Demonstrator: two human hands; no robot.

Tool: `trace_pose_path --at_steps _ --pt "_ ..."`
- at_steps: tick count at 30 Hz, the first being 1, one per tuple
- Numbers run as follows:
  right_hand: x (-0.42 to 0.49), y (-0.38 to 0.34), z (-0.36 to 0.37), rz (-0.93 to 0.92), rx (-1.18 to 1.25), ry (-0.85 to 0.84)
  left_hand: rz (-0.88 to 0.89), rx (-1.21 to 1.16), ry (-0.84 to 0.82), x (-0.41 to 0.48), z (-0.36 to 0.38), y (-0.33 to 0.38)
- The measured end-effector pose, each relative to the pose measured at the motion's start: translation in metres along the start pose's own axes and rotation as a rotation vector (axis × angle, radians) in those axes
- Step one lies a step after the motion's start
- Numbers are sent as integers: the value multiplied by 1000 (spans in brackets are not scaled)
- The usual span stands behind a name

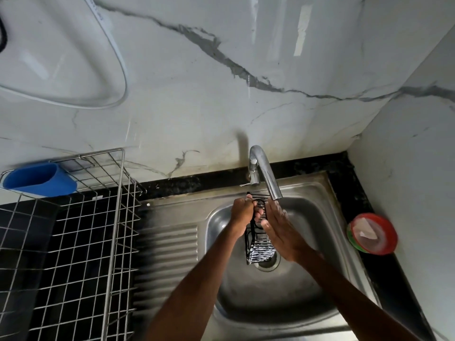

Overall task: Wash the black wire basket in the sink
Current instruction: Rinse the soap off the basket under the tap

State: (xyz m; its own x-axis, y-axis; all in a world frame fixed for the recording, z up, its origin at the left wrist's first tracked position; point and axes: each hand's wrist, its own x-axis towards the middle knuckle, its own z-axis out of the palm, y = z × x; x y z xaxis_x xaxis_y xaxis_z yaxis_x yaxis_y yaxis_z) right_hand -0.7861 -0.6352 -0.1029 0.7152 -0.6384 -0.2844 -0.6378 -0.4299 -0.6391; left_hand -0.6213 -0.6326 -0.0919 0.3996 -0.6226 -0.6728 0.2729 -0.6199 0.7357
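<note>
The black wire basket (258, 247) hangs upright over the steel sink (307, 279), just below the spout of the chrome tap (267, 174). My left hand (242, 211) grips the basket's upper left edge with the fingers curled through the wires. My right hand (283, 230) lies flat, fingers straight and together, against the basket's right side, under the spout. The basket's lower end sits above the drain (267, 263). Running water is too faint to tell.
A steel wire dish rack (81, 242) stands on the black counter at left, with a blue plastic cup (39, 179) at its back. A ribbed steel drainboard (170, 254) lies between rack and basin. A red soap dish (373, 233) sits on the right counter edge.
</note>
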Motion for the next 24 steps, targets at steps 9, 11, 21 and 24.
trace_pose_path --at_steps 9,11,21,24 --pt "28 -32 -21 57 25 -16 -26 -80 51 3 -8 6" --pt "17 -33 -16 12 -36 -74 -44 -109 44 2 -8 7" --pt "54 -40 -26 -22 -204 -113 -45 -125 17 2 -25 3" --pt "36 -36 -17 -101 -228 -123 -76 -154 46 0 -27 3"
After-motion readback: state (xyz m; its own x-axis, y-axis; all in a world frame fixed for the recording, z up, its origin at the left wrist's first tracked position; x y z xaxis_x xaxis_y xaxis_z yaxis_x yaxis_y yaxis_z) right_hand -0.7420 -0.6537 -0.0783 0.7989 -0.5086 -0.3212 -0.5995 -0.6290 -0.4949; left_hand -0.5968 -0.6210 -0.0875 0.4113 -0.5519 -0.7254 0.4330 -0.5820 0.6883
